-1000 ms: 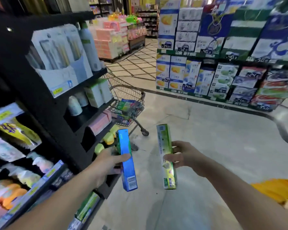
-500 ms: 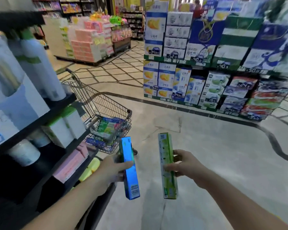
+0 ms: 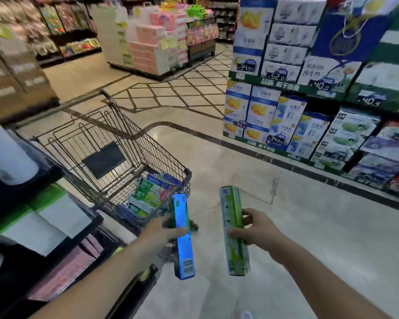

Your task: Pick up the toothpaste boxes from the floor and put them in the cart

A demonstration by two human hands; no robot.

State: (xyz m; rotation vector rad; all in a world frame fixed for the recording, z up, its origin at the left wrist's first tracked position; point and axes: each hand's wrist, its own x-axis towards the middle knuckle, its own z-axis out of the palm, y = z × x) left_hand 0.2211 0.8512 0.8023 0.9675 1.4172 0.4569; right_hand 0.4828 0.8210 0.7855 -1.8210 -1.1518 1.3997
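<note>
- left hand (image 3: 164, 233) is wrapped tight round a blue toothpaste box (image 3: 182, 236), held upright just near of the cart's (image 3: 124, 143) front corner
- right hand (image 3: 256, 231) is clamped on a green toothpaste box (image 3: 234, 229), also upright, off to the right over bare floor (image 3: 309, 226); the two boxes are apart
- cart sits far-left beside a dark shelf (image 3: 44, 222); a pile of toothpaste boxes (image 3: 150, 196) already lies in its near end

At 2 o'clock, stacked milk cartons (image 3: 293, 125) carry price tags (image 3: 276, 76). At 12 o'clock stands a pink tissue display (image 3: 152, 51). At 9 o'clock, a dark shelf (image 3: 44, 178) holds white-green boxes (image 3: 44, 217).
</note>
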